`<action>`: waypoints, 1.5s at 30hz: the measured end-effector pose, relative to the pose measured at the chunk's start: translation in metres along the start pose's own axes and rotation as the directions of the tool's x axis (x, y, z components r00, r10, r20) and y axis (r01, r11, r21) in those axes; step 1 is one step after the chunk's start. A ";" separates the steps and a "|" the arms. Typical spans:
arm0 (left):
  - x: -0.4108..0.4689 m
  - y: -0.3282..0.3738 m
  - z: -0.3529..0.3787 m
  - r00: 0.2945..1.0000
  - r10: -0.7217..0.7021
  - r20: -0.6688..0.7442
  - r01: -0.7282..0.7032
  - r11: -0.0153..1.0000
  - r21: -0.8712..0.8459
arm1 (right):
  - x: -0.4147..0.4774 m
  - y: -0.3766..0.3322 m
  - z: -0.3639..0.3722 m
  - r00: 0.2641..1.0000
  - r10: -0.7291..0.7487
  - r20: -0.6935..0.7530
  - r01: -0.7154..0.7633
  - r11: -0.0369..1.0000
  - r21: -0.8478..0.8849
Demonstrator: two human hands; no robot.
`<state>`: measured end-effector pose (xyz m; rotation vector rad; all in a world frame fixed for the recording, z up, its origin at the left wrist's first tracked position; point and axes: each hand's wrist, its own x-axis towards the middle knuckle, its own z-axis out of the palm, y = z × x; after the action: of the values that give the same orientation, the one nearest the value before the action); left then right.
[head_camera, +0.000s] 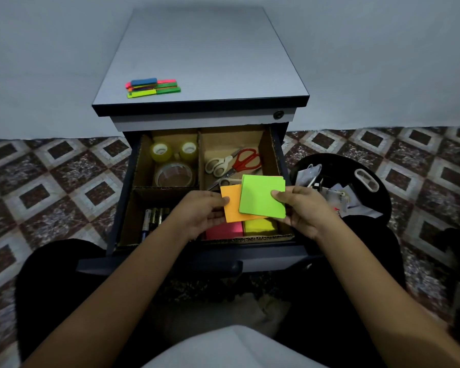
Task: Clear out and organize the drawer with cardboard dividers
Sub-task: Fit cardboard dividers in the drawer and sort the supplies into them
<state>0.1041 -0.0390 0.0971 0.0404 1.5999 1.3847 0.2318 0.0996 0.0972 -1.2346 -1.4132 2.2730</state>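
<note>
- Left hand (197,216) pinches the orange sticky pad (230,207) by its left edge; right hand (306,208) pinches the green sticky pad (262,196) by its right edge. Green overlaps orange.
- Both pads are held just above the drawer's (263,238) front right compartment, over the pink pad (225,231) and yellow pad (260,226).
- Judged: pads are light, thin and bendable, and loose sheets may fan. Grip across the full thickness at an edge.
- Pens (152,219) are front left.
- Tape rolls (173,176) are rear left and scissors (246,158) rear right, separated by a cardboard divider (200,155).
- Coloured strips (153,87) lie on the cabinet's top surface (202,57); type unclear.
</note>
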 end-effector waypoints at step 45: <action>-0.020 0.002 -0.021 0.992 0.117 0.056 -0.113 0.991 -0.066 | -0.006 0.004 0.040 0.996 -0.060 0.073 0.072 0.981 -0.178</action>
<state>0.0993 -0.0656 0.1081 0.1368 1.5238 1.5085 0.2073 0.0689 0.1052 -1.1507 -1.6910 2.2019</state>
